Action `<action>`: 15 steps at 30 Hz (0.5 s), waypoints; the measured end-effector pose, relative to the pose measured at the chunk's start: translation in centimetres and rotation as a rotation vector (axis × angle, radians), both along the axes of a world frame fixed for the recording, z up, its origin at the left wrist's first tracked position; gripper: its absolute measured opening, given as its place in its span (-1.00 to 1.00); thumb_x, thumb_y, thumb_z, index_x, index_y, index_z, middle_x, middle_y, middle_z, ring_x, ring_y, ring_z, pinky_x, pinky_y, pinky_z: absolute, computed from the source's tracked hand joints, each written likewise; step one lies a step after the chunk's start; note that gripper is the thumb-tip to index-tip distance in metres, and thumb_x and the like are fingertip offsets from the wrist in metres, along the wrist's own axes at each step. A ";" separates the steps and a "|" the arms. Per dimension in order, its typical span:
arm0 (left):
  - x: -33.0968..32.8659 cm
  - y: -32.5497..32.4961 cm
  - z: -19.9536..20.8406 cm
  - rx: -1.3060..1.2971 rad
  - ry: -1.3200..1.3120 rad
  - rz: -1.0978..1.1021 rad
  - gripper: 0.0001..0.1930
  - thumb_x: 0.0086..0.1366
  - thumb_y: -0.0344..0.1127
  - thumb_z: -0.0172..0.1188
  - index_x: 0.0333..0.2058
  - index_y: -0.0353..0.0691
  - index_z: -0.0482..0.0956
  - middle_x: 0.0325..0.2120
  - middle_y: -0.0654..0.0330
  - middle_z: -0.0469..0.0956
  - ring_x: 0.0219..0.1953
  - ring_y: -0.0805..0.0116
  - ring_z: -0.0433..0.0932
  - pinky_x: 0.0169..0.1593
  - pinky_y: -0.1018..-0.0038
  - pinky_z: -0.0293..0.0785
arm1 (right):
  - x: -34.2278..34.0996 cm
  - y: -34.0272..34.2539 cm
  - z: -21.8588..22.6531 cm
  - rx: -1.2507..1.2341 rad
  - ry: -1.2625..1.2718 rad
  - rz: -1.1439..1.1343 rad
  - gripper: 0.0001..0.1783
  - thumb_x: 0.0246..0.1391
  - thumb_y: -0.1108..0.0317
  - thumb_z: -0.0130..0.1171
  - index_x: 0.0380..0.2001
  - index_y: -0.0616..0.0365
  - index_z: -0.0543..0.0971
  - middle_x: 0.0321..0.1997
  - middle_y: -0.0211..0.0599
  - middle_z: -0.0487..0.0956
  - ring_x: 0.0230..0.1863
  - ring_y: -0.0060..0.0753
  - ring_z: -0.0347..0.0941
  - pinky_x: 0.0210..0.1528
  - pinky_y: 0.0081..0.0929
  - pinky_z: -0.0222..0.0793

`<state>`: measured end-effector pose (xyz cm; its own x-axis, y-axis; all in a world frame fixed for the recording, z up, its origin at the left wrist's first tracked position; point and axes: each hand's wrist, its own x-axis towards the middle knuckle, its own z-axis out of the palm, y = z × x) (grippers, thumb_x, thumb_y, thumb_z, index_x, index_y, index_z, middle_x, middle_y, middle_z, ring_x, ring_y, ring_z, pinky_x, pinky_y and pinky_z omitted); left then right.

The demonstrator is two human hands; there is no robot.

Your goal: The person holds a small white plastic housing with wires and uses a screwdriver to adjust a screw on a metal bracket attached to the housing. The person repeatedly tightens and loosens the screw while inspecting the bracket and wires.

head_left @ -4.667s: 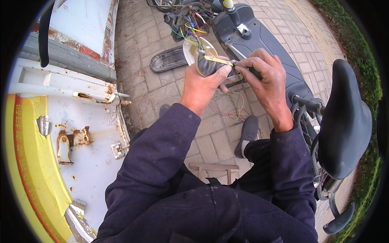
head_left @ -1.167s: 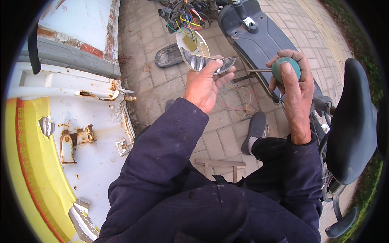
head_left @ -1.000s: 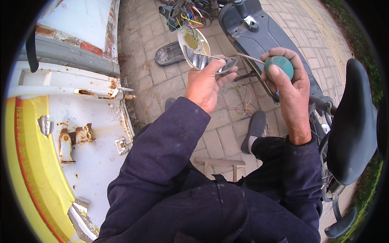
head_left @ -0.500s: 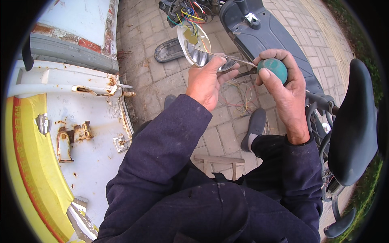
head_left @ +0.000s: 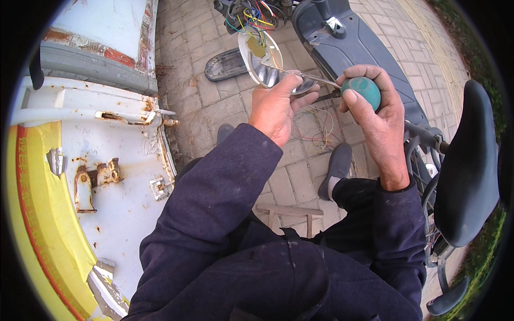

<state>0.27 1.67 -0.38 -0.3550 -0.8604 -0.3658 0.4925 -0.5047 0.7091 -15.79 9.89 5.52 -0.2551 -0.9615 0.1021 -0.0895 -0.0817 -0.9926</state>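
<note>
My left hand (head_left: 276, 109) grips a headlight (head_left: 276, 57) with a white rim and a shiny reflector, thumb on top and fingers curled beneath its near end. Coloured wires run from the headlight to a dark wiring assembly (head_left: 251, 13) beyond it. In my right hand (head_left: 383, 117) is a screwdriver (head_left: 362, 93) with a ball-shaped green handle, held between thumb and fingers. Its thin metal shaft points left to the headlight, beside my left thumb. My fingers partly cover the shaft's tip and what it touches.
A dark scooter footboard (head_left: 353, 48) lies beyond my right hand, and a black saddle (head_left: 466, 166) stands at right. An oval dark tray-like part (head_left: 225, 65) and loose wires (head_left: 321, 128) rest on the paving. A rusty white metal panel (head_left: 123, 214) borders the left; a small wooden stool (head_left: 289, 209) is below.
The headlight and my left hand have shifted very slightly right in the picture. Both hands keep their holds, and the shaft still points at the headlight.
</note>
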 end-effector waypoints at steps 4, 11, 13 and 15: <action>0.0 0.0 -0.1 0.002 0.007 -0.003 -0.75 0.38 -0.41 0.24 -0.02 -0.37 0.52 -0.13 0.08 0.63 -0.07 0.13 0.71 0.07 0.28 0.71 | 0.0 0.0 -0.1 -0.008 0.021 -0.001 -0.65 0.18 0.33 0.38 -0.01 0.17 0.58 -0.13 -0.45 0.61 -0.13 -0.64 0.49 -0.08 -0.62 0.46; -0.1 -0.1 -0.3 0.005 0.013 -0.012 -0.74 0.39 -0.40 0.25 -0.02 -0.38 0.52 -0.13 0.07 0.64 -0.06 0.14 0.70 0.09 0.26 0.70 | 0.1 -0.2 -0.1 0.002 0.007 0.003 -0.64 0.19 0.31 0.39 0.01 0.16 0.58 -0.13 -0.44 0.61 -0.14 -0.63 0.49 -0.09 -0.62 0.46; -0.1 -0.1 -0.3 0.007 0.002 -0.009 -0.74 0.40 -0.40 0.24 -0.01 -0.38 0.52 -0.12 0.07 0.64 -0.06 0.14 0.70 0.09 0.26 0.69 | 0.1 -0.2 -0.1 0.004 0.014 -0.001 -0.64 0.19 0.31 0.38 0.01 0.16 0.58 -0.14 -0.44 0.60 -0.17 -0.64 0.49 -0.12 -0.63 0.46; -0.1 0.0 -0.3 -0.001 -0.009 -0.009 -0.74 0.40 -0.40 0.24 0.00 -0.37 0.51 -0.11 0.07 0.64 -0.06 0.14 0.70 0.09 0.26 0.70 | 0.1 -0.1 -0.1 0.023 -0.005 -0.005 -0.62 0.20 0.28 0.39 0.02 0.17 0.58 -0.15 -0.45 0.60 -0.22 -0.65 0.48 -0.15 -0.65 0.45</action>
<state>0.17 1.62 -0.67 -0.3594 -0.8576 -0.3678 0.4816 -0.5081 0.7140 -15.71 9.75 5.46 -0.2605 -0.9623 0.0783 -0.0852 -0.0579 -0.9947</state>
